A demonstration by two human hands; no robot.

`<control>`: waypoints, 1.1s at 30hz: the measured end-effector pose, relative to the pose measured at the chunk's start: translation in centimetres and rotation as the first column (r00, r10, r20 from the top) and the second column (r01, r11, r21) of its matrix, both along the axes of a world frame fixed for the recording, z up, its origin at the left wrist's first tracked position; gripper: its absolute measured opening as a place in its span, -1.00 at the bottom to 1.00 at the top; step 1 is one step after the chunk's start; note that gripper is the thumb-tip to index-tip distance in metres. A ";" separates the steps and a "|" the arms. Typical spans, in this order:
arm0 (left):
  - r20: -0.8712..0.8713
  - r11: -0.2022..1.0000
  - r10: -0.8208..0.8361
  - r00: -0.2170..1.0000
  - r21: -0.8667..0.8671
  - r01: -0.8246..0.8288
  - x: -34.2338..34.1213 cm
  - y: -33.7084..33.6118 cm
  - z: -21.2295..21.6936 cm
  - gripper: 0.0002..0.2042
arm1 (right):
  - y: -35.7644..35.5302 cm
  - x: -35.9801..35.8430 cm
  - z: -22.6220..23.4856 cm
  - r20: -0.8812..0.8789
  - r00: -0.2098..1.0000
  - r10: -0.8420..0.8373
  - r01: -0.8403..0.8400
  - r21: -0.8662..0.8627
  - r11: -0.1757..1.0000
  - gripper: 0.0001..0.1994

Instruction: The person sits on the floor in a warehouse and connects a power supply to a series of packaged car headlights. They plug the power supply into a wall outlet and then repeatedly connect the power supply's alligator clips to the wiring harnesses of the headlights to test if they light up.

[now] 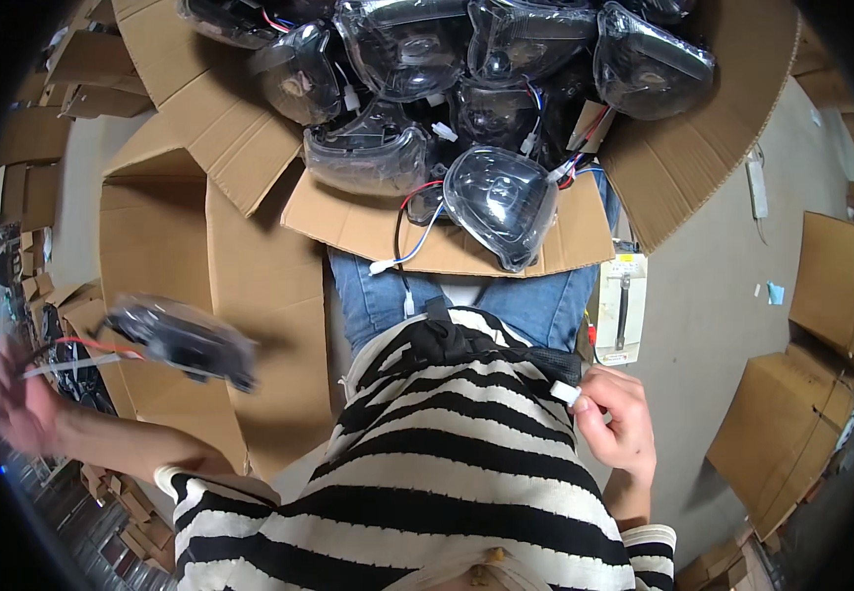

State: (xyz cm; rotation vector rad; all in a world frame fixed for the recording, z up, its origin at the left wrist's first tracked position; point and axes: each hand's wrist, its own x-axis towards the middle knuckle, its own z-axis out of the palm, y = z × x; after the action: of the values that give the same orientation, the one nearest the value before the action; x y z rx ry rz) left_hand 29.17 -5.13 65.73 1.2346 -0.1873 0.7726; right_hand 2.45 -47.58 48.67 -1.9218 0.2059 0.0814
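Note:
At the far left my left hand is raised and smeared by motion, so its grip cannot be made out. Red and white wires run from near its fingers to a lamp unit with a clear cover and dark body, blurred above an open carton. On the right, beside my waist, my right hand is closed, pinching a small white plug connector between thumb and fingers. In front of me several clear-covered lamp units fill a big carton; the nearest lamp rests on its front flap, wires trailing.
A white box with a dark handle stands on the floor right of my knee. Brown cartons stand farther right, near a white strip on the floor. Stacked cartons line the left side. Loose white connectors hang over the flap.

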 end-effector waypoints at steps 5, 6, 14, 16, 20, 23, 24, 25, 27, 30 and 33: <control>-0.337 0.724 0.426 0.840 0.683 -0.093 6.6 10.2 -12.2 -0.80 | 1.0 0.7 -1.0 0.027 0.997 0.066 -0.067 0.044 0.997 -0.95; -0.458 0.696 0.354 0.815 0.711 0.097 6.6 10.3 -17.4 -0.79 | 1.4 0.9 -1.1 0.031 0.996 0.084 -0.086 0.033 0.996 -0.95; -0.986 0.854 -0.007 0.168 0.082 0.513 2.6 4.2 -35.8 -0.80 | 2.0 1.9 -1.0 0.000 0.993 0.114 -0.114 0.011 0.993 -0.95; -0.895 0.682 0.198 0.400 0.419 0.599 3.3 3.4 -33.7 -0.82 | 2.1 2.1 -1.1 -0.006 0.994 0.113 -0.113 0.013 0.994 -0.94; -0.319 -0.053 -0.104 0.942 0.948 0.315 -0.1 -8.4 -22.3 -0.88 | 3.0 2.6 -1.8 -0.041 0.993 0.114 -0.113 0.015 0.993 -0.93; -0.270 -0.392 -0.716 0.644 0.918 -0.051 -3.9 -16.8 -22.3 -0.66 | 3.0 3.2 -1.8 -0.024 0.991 0.134 -0.133 0.005 0.991 -0.93; -0.355 -0.512 -0.744 0.566 0.847 -0.142 -4.0 -18.4 -23.0 -0.60 | 3.0 3.2 -1.8 -0.001 0.991 0.132 -0.132 0.004 0.991 -0.93; -0.344 -0.506 -0.777 0.528 0.839 -0.199 -3.6 -19.4 -24.7 -0.57 | 2.9 3.1 -1.6 -0.010 0.991 0.132 -0.132 -0.004 0.991 -0.93; -0.315 -0.480 -0.831 0.459 0.822 -0.305 -2.7 -21.1 -26.6 -0.55 | 2.6 3.0 -1.4 -0.026 0.991 0.135 -0.135 -0.016 0.991 -0.94; -0.253 -0.388 -0.898 0.359 0.840 -0.378 -1.6 -22.8 -28.1 -0.65 | 2.7 2.5 -1.6 -0.036 0.995 0.095 -0.095 -0.007 0.995 -0.94; -0.427 -0.474 -0.875 0.227 0.850 -0.229 -0.6 -23.9 -28.1 -0.78 | 3.1 2.4 -2.2 -0.028 0.994 0.106 -0.106 0.021 0.994 -0.94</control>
State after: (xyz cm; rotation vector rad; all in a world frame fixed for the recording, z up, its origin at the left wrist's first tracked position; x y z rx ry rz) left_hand 28.61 -28.99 37.66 1.6962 -2.6646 -0.2639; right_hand 4.81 -44.49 46.46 -1.9125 0.1219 0.1814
